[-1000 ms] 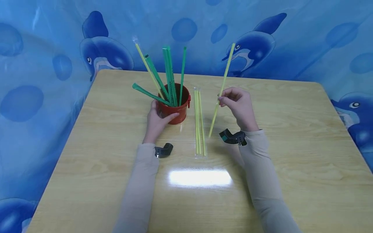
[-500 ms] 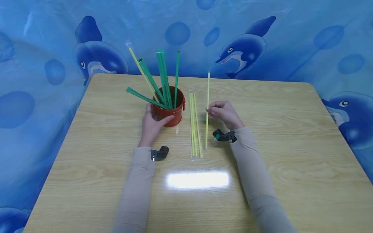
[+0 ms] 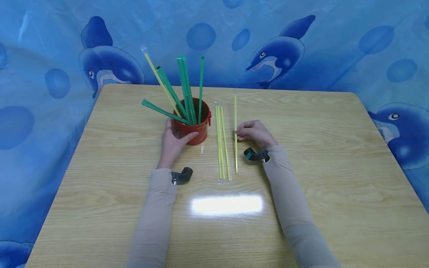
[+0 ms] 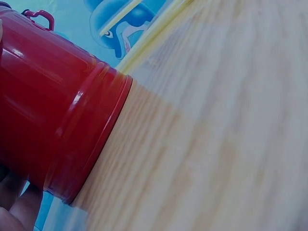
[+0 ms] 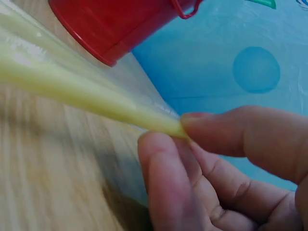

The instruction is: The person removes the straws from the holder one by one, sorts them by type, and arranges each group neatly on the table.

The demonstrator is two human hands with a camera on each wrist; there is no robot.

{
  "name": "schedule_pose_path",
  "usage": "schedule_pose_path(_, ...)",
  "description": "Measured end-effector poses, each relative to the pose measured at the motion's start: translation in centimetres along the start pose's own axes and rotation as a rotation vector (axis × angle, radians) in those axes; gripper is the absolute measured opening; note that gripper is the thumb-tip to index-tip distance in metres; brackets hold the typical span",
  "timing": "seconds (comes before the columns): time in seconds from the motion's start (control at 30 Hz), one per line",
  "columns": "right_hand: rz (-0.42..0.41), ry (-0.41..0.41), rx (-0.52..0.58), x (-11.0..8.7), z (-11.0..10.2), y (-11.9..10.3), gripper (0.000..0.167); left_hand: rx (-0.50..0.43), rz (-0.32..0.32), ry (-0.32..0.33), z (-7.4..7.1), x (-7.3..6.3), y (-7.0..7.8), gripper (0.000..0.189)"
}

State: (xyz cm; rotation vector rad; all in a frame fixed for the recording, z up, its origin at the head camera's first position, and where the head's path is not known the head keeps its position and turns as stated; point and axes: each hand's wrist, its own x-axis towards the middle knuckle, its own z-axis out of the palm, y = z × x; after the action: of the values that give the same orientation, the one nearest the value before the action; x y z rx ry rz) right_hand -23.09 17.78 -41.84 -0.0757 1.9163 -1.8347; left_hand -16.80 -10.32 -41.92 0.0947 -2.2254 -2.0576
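In the head view my left hand (image 3: 171,146) grips the side of a small red bucket (image 3: 202,131), thumb along its front. Several green-wrapped straws (image 3: 187,87) and one yellow straw (image 3: 160,80) in clear film lean out of the bucket. My right hand (image 3: 253,133) pinches another yellow straw (image 3: 235,158) between thumb and fingertips, low over the table. Just left of it, a few clear-wrapped yellow straws (image 3: 220,143) lie side by side. The left wrist view has the bucket's glossy wall (image 4: 53,106) close up; the right wrist view shows the pinching fingers (image 5: 216,132).
All of this is on a light wood-grain table (image 3: 318,178). Behind it hangs a blue curtain (image 3: 214,63) printed with dolphins and bubbles. A bright light reflection (image 3: 226,205) lies on the tabletop in front of the straws.
The pinched straw has come down and left, from a slant to nearly parallel beside the lying straws. My left hand keeps its hold on the bucket. The head view has shifted slightly.
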Motion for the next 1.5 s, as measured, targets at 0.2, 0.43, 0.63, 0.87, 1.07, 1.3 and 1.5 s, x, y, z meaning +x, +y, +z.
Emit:
schedule_pose_path(0.2,0.019,0.017,-0.021,0.0,0.5,0.3,0.011,0.008,-0.006,-0.003,-0.1,0.0,-0.2,0.083)
schedule_pose_path(0.43,0.008,0.027,-0.045,0.0,0.3,0.1,0.011,0.005,-0.029,-0.013,-0.2,0.2,0.4,0.084)
schedule_pose_path(0.63,0.029,0.025,-0.109,-0.1,0.5,0.1,0.013,0.013,-0.049,-0.024,0.0,-0.8,2.4,0.08)
schedule_pose_path(0.87,0.026,0.037,-0.142,-0.3,0.8,0.5,0.015,0.011,-0.049,-0.027,0.2,-0.9,2.2,0.078)
schedule_pose_path(1.07,0.03,0.043,-0.118,-0.4,0.8,0.5,0.017,0.018,-0.046,-0.024,0.1,0.2,-0.1,0.082)
schedule_pose_path(1.3,0.021,0.058,-0.125,0.1,1.1,0.2,0.018,0.014,-0.017,-0.007,-0.3,0.4,-0.1,0.082)
schedule_pose_path(1.5,0.047,0.055,-0.144,0.1,1.6,0.2,0.019,0.012,-0.015,-0.011,-0.4,0.3,-0.1,0.083)
